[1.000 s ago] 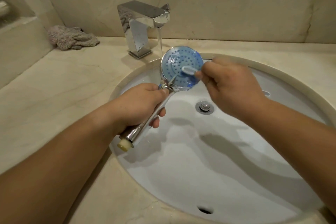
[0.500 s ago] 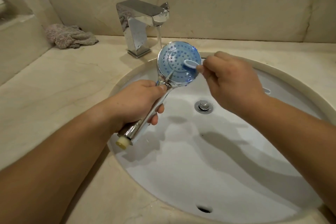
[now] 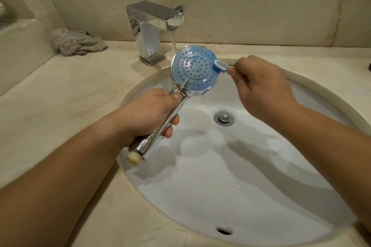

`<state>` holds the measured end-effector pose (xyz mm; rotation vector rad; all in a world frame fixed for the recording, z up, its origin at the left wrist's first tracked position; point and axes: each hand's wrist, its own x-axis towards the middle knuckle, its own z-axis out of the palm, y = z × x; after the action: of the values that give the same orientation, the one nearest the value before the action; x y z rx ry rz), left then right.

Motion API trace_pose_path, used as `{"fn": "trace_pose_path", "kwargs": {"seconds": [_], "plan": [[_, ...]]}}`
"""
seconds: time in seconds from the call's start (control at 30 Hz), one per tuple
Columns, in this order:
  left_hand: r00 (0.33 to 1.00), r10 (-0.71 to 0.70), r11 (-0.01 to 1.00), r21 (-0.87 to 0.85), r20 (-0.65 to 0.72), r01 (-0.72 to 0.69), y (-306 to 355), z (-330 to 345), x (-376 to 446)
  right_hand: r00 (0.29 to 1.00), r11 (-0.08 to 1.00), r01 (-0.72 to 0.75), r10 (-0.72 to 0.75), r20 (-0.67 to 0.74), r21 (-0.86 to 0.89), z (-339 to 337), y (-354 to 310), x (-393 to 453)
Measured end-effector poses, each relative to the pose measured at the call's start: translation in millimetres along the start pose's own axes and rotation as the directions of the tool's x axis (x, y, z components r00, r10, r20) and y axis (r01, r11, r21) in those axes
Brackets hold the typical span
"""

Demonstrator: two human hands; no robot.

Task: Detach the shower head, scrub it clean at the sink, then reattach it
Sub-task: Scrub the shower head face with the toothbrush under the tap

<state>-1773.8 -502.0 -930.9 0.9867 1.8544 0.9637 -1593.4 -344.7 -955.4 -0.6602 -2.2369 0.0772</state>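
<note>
Head view: over a white sink [image 3: 301, 196] set into a pale marble bench [image 3: 60, 96], a person is holding a detached shower head [image 3: 193, 71] just in front of the stream running from a chrome tap [image 3: 154, 24] at the far side. The left hand [image 3: 148, 114] is wrapping its fingers round the chrome handle, the blue nozzle face tilting up toward the camera. The right hand [image 3: 263, 88] is pinching a small brush [image 3: 219, 66], its fingers curled tight on the handle, the bristles touching the face's right rim.

Risks, as a judgement: the handle is looking wet, and a hard stroke at the rim could be twisting it in the left hand's grip, dropping the shower head into the sink near the drain [image 3: 223, 118]. Water striking the tilted face could be splashing onto the bench. The brush, working at the very edge, could be skidding off. A crumpled cloth [image 3: 77, 41] is lying far left, well apart.
</note>
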Motion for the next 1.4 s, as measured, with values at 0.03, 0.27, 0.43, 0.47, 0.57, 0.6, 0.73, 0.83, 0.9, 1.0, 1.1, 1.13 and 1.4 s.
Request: {"fn": "trace_pose_path", "kwargs": {"seconds": [0.03, 0.27, 0.43, 0.47, 0.57, 0.6, 0.73, 0.83, 0.9, 1.0, 1.1, 1.13, 1.4], "plan": [[1.0, -0.003, 1.0, 0.005, 0.0, 0.003, 0, 0, 0, 0.999, 0.999, 0.045, -0.045, 0.019, -0.001, 1, -4, -3], [1.0, 0.012, 0.999, 0.031, 0.011, -0.013, -1, 2, 0, 1.0, 1.0, 0.021, -0.021, -0.008, -0.01, -1, -7, 2], [1.0, 0.019, 0.997, 0.077, -0.001, -0.019, -1, 3, 0, 0.997, 0.998, 0.055, -0.055, 0.049, 0.0, 2, -15, -2], [1.0, 0.022, 0.997, 0.073, -0.002, -0.022, -2, 2, 1, 1.0, 1.0, -0.018, 0.018, 0.012, 0.004, 0, -11, 3], [1.0, 0.016, 0.991, 0.135, 0.002, -0.016, -4, 1, 1, 0.996, 0.997, 0.073, -0.072, 0.044, -0.011, 3, -14, -4], [1.0, 0.017, 0.989, 0.147, 0.003, -0.017, -4, 1, 1, 0.992, 0.994, 0.106, -0.105, 0.067, -0.012, 5, -17, -6], [0.999, 0.039, 0.99, 0.135, -0.007, -0.038, -1, 3, 0, 0.992, 0.991, -0.129, 0.129, 0.007, 0.047, -2, -5, 3], [0.999, 0.04, 0.991, 0.127, -0.002, -0.04, -1, 1, 0, 0.999, 0.999, 0.017, -0.019, 0.045, 0.036, 0, -8, -6], [0.999, 0.039, 0.993, 0.113, -0.002, -0.039, -1, 0, 0, 0.999, 0.999, -0.035, 0.034, 0.038, 0.039, 0, -6, -5], [0.999, 0.047, 0.988, 0.148, -0.009, -0.045, -2, 0, 0, 0.99, 0.988, -0.139, 0.14, -0.005, 0.061, 1, -4, 4], [0.999, 0.053, 0.964, 0.262, -0.006, -0.05, -3, 0, 1, 0.999, 0.999, -0.014, 0.013, 0.044, 0.029, 5, -12, 0], [0.998, 0.055, 0.959, 0.28, -0.007, -0.051, -3, 0, 1, 0.998, 0.998, -0.059, 0.058, 0.039, 0.034, 4, -12, 1], [0.997, 0.071, 0.951, 0.303, -0.006, -0.066, -4, 2, 2, 0.988, 0.985, -0.155, 0.157, -0.007, 0.078, 1, -9, 4]]}}
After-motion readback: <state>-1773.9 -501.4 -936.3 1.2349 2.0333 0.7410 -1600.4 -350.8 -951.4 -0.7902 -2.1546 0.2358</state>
